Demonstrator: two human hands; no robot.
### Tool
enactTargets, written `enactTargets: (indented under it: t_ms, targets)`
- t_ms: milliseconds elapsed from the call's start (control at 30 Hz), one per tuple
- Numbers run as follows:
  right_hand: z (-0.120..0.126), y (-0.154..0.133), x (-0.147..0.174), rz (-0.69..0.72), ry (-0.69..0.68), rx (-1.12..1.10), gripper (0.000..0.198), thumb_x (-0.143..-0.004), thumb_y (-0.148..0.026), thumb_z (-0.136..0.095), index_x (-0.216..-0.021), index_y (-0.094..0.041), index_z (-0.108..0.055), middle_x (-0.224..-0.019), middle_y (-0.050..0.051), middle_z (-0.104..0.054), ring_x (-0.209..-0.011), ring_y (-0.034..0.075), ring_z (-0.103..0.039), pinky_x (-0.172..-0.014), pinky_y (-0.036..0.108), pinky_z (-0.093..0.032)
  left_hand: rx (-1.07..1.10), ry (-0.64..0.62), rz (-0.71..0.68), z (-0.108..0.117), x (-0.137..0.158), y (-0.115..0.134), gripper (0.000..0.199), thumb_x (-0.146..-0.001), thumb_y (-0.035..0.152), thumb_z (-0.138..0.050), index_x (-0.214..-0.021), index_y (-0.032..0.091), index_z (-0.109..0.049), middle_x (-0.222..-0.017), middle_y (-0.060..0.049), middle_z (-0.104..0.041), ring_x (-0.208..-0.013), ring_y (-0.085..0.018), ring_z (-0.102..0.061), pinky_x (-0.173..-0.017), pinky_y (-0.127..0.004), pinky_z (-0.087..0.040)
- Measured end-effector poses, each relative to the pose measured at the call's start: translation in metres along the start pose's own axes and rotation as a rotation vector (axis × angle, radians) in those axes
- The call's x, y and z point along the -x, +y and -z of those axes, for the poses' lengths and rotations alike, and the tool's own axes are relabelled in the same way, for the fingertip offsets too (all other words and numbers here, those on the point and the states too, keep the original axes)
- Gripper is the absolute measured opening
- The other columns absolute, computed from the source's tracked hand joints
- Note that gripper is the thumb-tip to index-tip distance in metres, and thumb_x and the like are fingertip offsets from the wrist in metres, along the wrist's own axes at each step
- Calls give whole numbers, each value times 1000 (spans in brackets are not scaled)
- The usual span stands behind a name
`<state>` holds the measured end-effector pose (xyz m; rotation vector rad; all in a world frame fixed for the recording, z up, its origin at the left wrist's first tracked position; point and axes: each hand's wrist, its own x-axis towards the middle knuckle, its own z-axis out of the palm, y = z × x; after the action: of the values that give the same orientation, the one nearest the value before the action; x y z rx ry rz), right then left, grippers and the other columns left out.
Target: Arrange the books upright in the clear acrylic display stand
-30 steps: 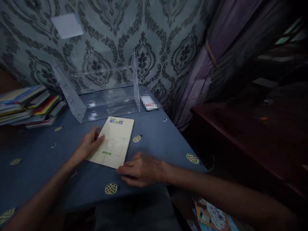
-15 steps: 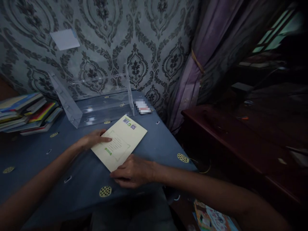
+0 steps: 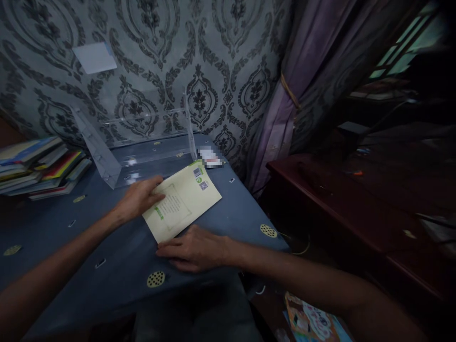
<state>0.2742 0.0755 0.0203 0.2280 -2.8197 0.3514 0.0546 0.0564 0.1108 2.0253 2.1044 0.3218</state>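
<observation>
A pale yellow book [image 3: 188,202] lies tilted above the blue tablecloth, its printed cover with a barcode and a green label facing up. My left hand [image 3: 142,194] grips its left edge, thumb on top and the other fingers partly hidden behind it. At the near corner, my right hand [image 3: 194,249] has its fingers closed against the book's lower edge. Behind the book stands a clear plastic rack [image 3: 116,175] with upright side panels.
Stacked books [image 3: 46,166] sit at the table's left. A small pixelated item [image 3: 211,157] lies by the rack's right side. To the right are a purple curtain [image 3: 274,128] and a dark red cabinet [image 3: 320,204]. A colourful book [image 3: 315,318] is low down beside the table [image 3: 121,280].
The book has turned clockwise and its near corner has risen slightly. My left hand has shifted up and right along its edge; my right hand has moved a little left and up.
</observation>
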Motion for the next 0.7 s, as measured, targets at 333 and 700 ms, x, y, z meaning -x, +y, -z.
enactTargets:
  t_ms: [333, 700]
  targets:
    - [-10, 46, -1, -687, 495, -1283, 43, -102, -48, -42, -116, -16, -66, -108, 12, -77, -62, 15, -70, -58, 27, -55, -181, 272, -206, 18, 42, -14, 27, -96, 38, -41, -101, 29, -67, -109, -7, -76, -107, -30, -69, -91, -42, -53]
    - [2, 79, 10, -963, 829, -1505, 39, -86, -35, -73, -116, -23, -51, -84, 0, -72, -78, 18, -74, -76, 33, -62, -19, 265, -487, -67, 98, -84, 32, -104, 22, -40, -107, 23, -72, -131, -8, -72, -126, -22, -65, -112, -45, -52]
